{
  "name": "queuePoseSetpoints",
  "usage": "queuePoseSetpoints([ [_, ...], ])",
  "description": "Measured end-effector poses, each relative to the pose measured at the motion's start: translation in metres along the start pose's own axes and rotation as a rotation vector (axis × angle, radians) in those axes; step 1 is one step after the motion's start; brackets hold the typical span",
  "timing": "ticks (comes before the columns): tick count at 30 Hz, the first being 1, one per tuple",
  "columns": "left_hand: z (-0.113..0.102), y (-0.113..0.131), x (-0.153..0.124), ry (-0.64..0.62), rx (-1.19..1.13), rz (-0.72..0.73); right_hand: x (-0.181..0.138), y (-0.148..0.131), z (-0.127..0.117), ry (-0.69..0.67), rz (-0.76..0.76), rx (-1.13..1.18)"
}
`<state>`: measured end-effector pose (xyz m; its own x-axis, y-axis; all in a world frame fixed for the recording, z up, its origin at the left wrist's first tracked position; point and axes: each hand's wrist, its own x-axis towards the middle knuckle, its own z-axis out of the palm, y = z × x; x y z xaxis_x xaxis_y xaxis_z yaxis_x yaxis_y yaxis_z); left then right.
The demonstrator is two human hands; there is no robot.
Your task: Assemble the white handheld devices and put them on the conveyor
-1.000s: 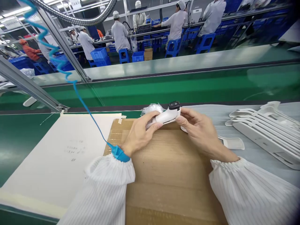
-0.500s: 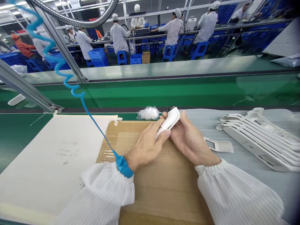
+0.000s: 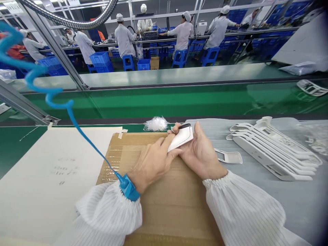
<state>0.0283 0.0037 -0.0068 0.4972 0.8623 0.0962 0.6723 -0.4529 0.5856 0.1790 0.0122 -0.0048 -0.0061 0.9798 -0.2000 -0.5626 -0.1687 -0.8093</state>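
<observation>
A small white plastic part with a rounded body and a black end [image 3: 181, 138] is held over the cardboard sheet [image 3: 174, 205]. My left hand [image 3: 152, 159] pinches its lower end between thumb and fingers. My right hand [image 3: 201, 155] cups it from the right, palm up, with the thumb raised off it and the fingers partly hidden behind it. A blue wrist strap [image 3: 130, 188] with a coiled cord [image 3: 84, 133] circles my left wrist. Beside my right wrist lies a white plastic frame piece [image 3: 232, 157].
Several long white plastic frames [image 3: 271, 153] are stacked on foam sheeting at the right. Crumpled clear plastic [image 3: 156, 123] lies behind the cardboard. White paper [image 3: 51, 194] covers the left side. Beyond runs a green belt [image 3: 164, 102]; several people in white work farther off.
The white part has turned in my hands, showing a flatter side with its black end tipped over. The view has shifted, bringing another white frame into sight on the belt at right.
</observation>
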Motion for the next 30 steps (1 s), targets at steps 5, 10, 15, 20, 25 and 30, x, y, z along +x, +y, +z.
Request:
queuePoseSetpoints([
  [5,0.007,0.012,-0.002,-0.103,0.240,0.100,-0.001,-0.004,-0.011,0.074,0.074,0.054],
  [10,0.000,0.007,0.000,0.020,0.208,0.004,-0.002,-0.009,-0.007,-0.093,-0.016,-0.141],
  [15,-0.006,-0.005,-0.001,0.409,0.016,0.050,-0.006,0.000,0.006,-0.231,-0.007,-0.062],
  [20,-0.001,-0.003,-0.001,0.461,-0.018,0.113,-0.010,0.013,0.012,-0.255,0.000,-0.133],
  [25,-0.003,-0.007,0.001,0.364,0.005,0.151,-0.006,0.017,0.009,-0.228,0.049,-0.123],
  [30,-0.008,-0.014,0.002,0.224,0.066,0.081,0.005,0.007,-0.005,-0.155,-0.004,-0.079],
])
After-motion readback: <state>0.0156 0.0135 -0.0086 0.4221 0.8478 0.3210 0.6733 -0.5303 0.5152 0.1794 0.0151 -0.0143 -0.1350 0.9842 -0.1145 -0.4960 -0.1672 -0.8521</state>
